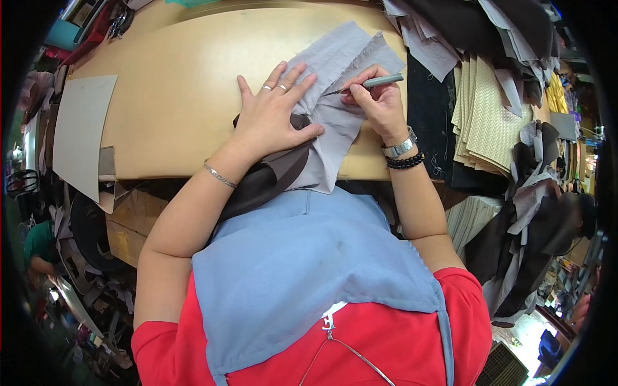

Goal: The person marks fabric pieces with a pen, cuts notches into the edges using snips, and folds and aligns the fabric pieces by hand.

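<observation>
Grey cloth (335, 138) with frayed edges lies on the wooden table (174, 83) and hangs over its front edge. My left hand (273, 116) rests flat with fingers spread, partly on the cloth and partly on dark brown fabric (277, 170). In my right hand (380, 103) is a grey-green pen-like tool (383, 81), held between thumb and fingers. Its thin dark tip points left, at the cloth between my two hands. Whether the tip touches the cloth I cannot tell.
A pale board (84, 135) lies at the table's left end. Woven cream sheets (486, 116) are stacked on the right, with dark and grey fabric pieces (502, 32) above them. Another person in a green sleeve (40, 241) is at the far left.
</observation>
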### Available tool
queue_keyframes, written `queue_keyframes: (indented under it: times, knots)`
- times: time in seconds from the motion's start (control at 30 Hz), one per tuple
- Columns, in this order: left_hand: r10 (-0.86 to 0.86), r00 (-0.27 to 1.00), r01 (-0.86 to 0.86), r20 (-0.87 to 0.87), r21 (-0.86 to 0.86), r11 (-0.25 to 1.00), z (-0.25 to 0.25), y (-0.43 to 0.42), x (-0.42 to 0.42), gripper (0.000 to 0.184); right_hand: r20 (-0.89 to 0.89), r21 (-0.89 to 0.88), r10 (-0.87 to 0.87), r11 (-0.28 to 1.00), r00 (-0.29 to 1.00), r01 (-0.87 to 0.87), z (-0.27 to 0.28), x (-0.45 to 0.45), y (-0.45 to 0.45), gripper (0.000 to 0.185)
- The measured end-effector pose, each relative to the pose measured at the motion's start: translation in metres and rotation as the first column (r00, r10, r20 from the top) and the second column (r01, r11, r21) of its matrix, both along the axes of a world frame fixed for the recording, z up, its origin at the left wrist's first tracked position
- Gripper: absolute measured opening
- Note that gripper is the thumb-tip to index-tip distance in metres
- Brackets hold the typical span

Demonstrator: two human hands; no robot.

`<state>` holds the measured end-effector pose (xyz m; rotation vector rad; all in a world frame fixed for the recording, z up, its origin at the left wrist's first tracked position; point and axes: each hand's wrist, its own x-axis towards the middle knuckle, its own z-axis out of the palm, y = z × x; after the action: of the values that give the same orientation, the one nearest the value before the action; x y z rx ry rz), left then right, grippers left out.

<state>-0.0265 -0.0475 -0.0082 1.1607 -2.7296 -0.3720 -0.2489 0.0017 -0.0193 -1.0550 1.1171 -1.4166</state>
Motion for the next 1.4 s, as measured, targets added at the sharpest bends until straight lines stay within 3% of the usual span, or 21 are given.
queue_keyframes:
  times: [0.23,0.43,0.53,0.63,0.73,0.83,0.87,0.97,1.17,1.4]
  knots:
    - [0.0,1.0,0.0,-0.003,-0.004,1.0,-0.002,0.0,0.0,0.089,-0.163,-0.011,0.089,0.996,0.983,-0.092,-0.007,-0.007,-0.001,0.01]
    - [0.0,1.0,0.0,0.002,-0.001,1.0,-0.001,0.0,0.0,0.091,-0.103,-0.008,0.037,0.999,0.994,-0.038,-0.004,-0.001,0.0,0.008]
    - [-0.001,1.0,0.001,-0.024,0.0,1.0,0.001,0.001,0.0,0.087,-0.172,-0.012,0.074,0.997,0.982,-0.077,-0.008,-0.004,-0.001,0.01]
    - [-0.012,0.995,0.016,0.096,-0.033,0.999,0.016,-0.004,-0.007,0.078,0.133,0.051,-0.012,0.999,0.991,0.005,0.002,0.002,0.0,0.015]
    - [-0.068,0.997,0.063,-0.045,-0.114,0.991,0.002,-0.017,-0.02,0.072,0.17,0.107,-0.102,0.991,0.98,0.085,0.011,0.002,-0.002,0.02]
    - [-0.052,0.989,0.064,-0.135,0.083,0.994,0.0,-0.019,-0.031,0.071,0.051,0.005,-0.179,0.984,0.982,0.179,-0.001,0.0,-0.004,0.022]
    - [-0.058,0.996,0.062,-0.064,0.063,0.996,0.002,-0.019,-0.031,0.076,0.079,0.01,-0.203,0.979,0.976,0.203,-0.006,-0.002,-0.005,0.022]
    - [0.013,1.0,-0.013,0.007,0.027,1.0,0.009,-0.011,-0.024,0.083,-0.097,-0.088,-0.227,0.972,0.969,0.219,-0.006,0.0,-0.002,0.019]
    - [0.052,0.999,-0.051,0.017,-0.033,0.998,0.005,-0.005,-0.016,0.091,-0.332,-0.193,-0.042,0.981,0.942,-0.024,-0.004,0.013,0.006,0.013]
    - [0.047,0.999,-0.047,0.011,-0.022,0.999,0.005,-0.005,-0.016,0.091,-0.381,-0.173,-0.076,0.985,0.921,0.01,-0.004,0.015,0.002,0.009]
